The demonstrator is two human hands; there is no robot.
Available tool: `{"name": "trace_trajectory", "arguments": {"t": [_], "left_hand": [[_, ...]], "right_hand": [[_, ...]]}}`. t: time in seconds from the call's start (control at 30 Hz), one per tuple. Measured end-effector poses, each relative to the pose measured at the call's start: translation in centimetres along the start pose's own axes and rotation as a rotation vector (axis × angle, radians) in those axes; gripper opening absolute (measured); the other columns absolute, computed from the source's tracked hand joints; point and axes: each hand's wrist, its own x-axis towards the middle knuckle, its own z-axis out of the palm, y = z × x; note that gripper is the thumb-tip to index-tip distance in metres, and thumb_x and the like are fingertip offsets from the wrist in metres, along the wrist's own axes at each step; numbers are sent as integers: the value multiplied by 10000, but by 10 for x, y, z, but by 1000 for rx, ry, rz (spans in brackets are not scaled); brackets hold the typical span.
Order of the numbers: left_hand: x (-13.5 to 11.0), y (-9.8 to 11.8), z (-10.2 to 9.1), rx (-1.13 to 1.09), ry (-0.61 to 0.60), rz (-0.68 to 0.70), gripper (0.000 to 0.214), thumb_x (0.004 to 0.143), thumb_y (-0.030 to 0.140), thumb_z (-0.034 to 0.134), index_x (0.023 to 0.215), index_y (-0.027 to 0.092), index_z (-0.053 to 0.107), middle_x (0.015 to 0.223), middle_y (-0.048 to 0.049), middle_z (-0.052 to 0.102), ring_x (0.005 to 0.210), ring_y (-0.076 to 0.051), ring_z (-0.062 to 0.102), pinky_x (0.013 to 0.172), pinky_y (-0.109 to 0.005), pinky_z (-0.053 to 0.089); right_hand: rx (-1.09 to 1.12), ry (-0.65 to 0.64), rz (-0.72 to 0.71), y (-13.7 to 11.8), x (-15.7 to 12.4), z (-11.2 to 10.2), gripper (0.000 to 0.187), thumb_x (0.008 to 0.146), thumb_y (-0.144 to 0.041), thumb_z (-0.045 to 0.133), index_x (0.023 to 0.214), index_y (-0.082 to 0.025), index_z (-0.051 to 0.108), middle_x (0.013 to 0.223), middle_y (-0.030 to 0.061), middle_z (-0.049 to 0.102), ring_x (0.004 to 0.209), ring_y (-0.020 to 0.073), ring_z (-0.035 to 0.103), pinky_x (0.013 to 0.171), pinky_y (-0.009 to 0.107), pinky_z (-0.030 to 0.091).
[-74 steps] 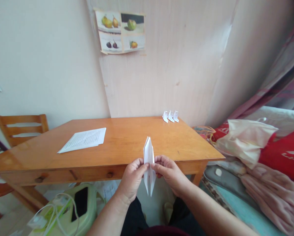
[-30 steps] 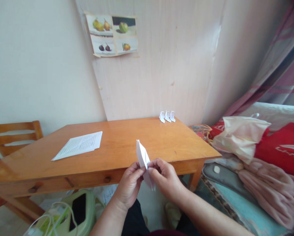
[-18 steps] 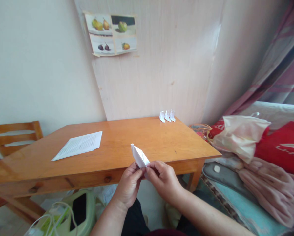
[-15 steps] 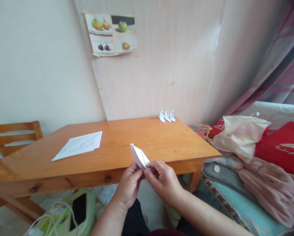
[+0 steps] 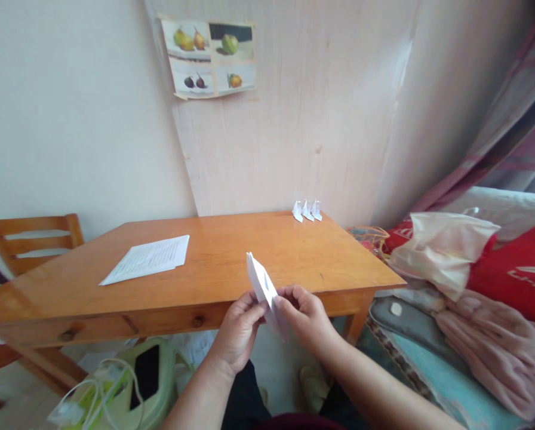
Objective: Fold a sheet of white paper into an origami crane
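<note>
A folded white paper (image 5: 261, 279) is held up between my two hands, just in front of the table's near edge. My left hand (image 5: 240, 325) pinches its left side with the thumb on the near face. On the other side my right hand (image 5: 304, 313) grips its right edge between thumb and fingers. The paper is long and narrow, with pointed tips at the top and a lower end hanging below my fingers. Three small white folded paper figures (image 5: 307, 211) stand in a row at the table's back right.
A stack of printed sheets (image 5: 148, 258) lies on the left of the wooden table (image 5: 231, 239). Below stands a green stool (image 5: 162, 382) with a black phone and white cables. Red bags (image 5: 518, 263) and a pink cloth (image 5: 495, 346) lie to the right.
The paper has turned more upright, and a lower part now shows beneath my fingers. My right hand has shifted slightly right along its edge. The camera view has moved a little.
</note>
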Motion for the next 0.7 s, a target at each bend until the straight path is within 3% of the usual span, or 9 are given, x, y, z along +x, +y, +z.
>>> {"name": "trace_trajectory", "arguments": {"t": [0.2,0.47,0.7], "left_hand": [[-1,-1,3,105,50,18,242,814,314,757,991,155,716,915,-60,715,816,-170,606,768,-274,453],[-3,3,10,201,76,58,292,802,356,778,996,147,714,899,-57,721,824,-183,619,771,-274,460],[-4,7,8,83,-15,-7,320,836,343,747,1082,142,708,996,-97,735,883,-210,650,836,-316,476]], "right_hand": [[138,-36,36,6,1,-2,307,914,-465,606,787,-185,600,691,-15,544,657,142,493,618,278,394],[241,-100,37,7,2,-1,353,818,-488,750,930,-180,618,791,11,613,705,152,533,649,280,413],[328,-112,91,5,2,-4,295,873,-455,694,826,-183,592,668,-35,517,612,114,443,591,252,349]]}}
